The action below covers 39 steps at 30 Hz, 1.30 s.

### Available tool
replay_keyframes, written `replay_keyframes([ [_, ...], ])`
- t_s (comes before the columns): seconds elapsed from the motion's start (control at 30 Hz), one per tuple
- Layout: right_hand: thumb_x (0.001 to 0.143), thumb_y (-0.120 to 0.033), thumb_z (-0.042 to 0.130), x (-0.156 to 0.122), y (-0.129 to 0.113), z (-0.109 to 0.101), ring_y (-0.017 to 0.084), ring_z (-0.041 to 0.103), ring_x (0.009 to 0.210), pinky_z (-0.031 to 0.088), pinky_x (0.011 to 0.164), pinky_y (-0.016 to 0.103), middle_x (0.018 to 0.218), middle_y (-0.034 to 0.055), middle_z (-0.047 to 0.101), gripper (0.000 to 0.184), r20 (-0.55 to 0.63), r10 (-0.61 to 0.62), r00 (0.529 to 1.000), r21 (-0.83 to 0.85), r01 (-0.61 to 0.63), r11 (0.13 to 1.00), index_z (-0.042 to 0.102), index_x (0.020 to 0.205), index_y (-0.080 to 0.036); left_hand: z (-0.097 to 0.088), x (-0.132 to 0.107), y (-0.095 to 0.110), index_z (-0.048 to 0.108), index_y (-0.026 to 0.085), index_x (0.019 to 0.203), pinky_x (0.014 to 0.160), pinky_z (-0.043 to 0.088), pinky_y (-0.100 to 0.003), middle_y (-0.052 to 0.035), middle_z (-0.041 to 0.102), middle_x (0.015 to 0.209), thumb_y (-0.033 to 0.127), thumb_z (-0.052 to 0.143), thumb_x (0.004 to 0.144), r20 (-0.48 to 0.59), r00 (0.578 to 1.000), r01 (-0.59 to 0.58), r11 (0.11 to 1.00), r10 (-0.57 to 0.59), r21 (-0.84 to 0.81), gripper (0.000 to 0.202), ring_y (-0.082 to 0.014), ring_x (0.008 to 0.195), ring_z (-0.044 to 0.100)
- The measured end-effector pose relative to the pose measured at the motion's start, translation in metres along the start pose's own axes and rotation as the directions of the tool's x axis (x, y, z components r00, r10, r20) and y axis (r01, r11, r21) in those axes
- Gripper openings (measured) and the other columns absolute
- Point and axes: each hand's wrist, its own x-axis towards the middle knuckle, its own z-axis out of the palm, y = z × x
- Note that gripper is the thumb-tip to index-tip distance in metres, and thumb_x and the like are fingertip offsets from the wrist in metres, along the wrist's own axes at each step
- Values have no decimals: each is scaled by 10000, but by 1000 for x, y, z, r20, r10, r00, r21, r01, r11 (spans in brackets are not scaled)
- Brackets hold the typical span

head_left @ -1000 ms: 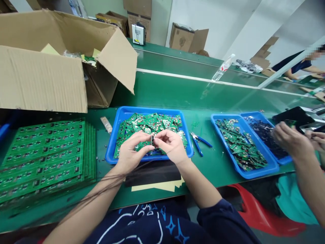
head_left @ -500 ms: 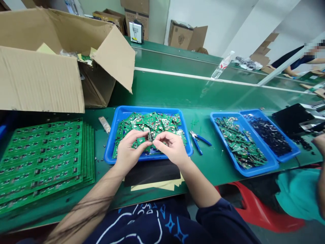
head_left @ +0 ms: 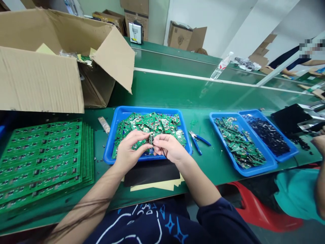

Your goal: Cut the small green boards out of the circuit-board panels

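Note:
Over the blue tray (head_left: 108, 145) heaped with small green circuit boards (head_left: 166, 123), my two hands meet at the fingertips. My left hand (head_left: 128, 149) pinches a small circuit board (head_left: 151, 137) on edge between thumb and fingers. From the other side, my right hand (head_left: 171, 147) is closed, its thumb and forefinger gripping the same piece. A thin dark sliver shows below the right fingers; what it is, I cannot make out. Blue-handled cutters (head_left: 198, 140) lie just right of the tray.
Large green panels (head_left: 40, 159) are stacked at left, below an open cardboard box (head_left: 38, 81). To the right stand a tray of boards (head_left: 243, 171) and a tray of black parts (head_left: 293, 150). A co-worker's hand (head_left: 319, 140) is at far right. A bottle (head_left: 221, 66) stands behind.
My right fingers have shifted slightly and curled further in, with the lower fingers now showing beneath. My left hand stays nearly in place, still pinching the board.

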Motion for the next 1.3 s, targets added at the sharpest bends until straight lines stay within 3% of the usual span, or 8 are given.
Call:
replay_keyframes([
  [0.13,642,-351,687,-1,2,1,60,455,416,405,452,207,485,-61,517,222,-114,-212,971,-234,181,955,555,632,-173,1,-1,-1,693,211,860,786,489,-331,-38,681,803,407,669,702,35,998,53,994,-50,-95,253,-171,792,622],
  [0.27,738,-317,614,-4,4,4,89,522,538,445,527,227,617,-25,580,146,-148,-468,871,-511,338,790,571,703,-182,1,0,3,701,208,819,708,484,-296,-32,661,768,398,691,671,83,985,163,968,-150,-188,241,-160,733,602],
  [0.53,839,-210,521,-8,-9,-10,151,608,761,506,707,317,795,35,669,104,275,-735,620,-776,595,212,622,817,-210,-8,4,7,655,157,665,614,394,-263,-13,546,670,426,689,667,359,895,409,810,-265,-421,272,-127,632,479],
  [0.7,844,-176,508,-8,-6,-14,161,615,799,513,776,346,795,41,667,131,349,-794,498,-794,608,33,633,832,-213,-11,8,12,616,139,643,575,375,-246,-7,531,661,457,674,668,539,792,516,787,-288,-337,325,-118,614,458],
  [0.8,856,-155,463,-8,-3,-13,154,602,863,503,811,332,905,49,655,244,334,-778,532,-777,622,91,584,1055,-224,-11,8,13,637,145,688,608,408,-260,-19,566,693,431,674,675,511,810,486,818,-288,-308,289,-131,639,495],
  [0.93,845,-239,494,-13,-11,-15,158,568,856,489,817,337,943,52,600,408,282,-661,696,-795,555,245,464,1252,-226,-9,7,7,665,179,833,734,456,-328,-56,632,820,375,686,682,330,922,288,929,-204,-233,249,-186,775,582],
  [1.07,822,-318,542,-15,-20,-19,189,535,966,441,890,383,995,74,540,277,233,-573,786,-850,450,272,603,1070,-209,-10,6,0,659,222,933,827,448,-370,-54,635,893,352,675,705,200,979,45,999,-38,-27,263,-201,881,578],
  [1.3,776,-208,573,-14,-21,-23,161,569,890,435,860,346,884,45,604,28,178,-518,837,-754,454,475,573,796,-188,-11,6,-5,640,245,999,972,337,-437,-41,632,901,327,621,768,245,959,-186,970,144,159,246,-205,966,570],
])
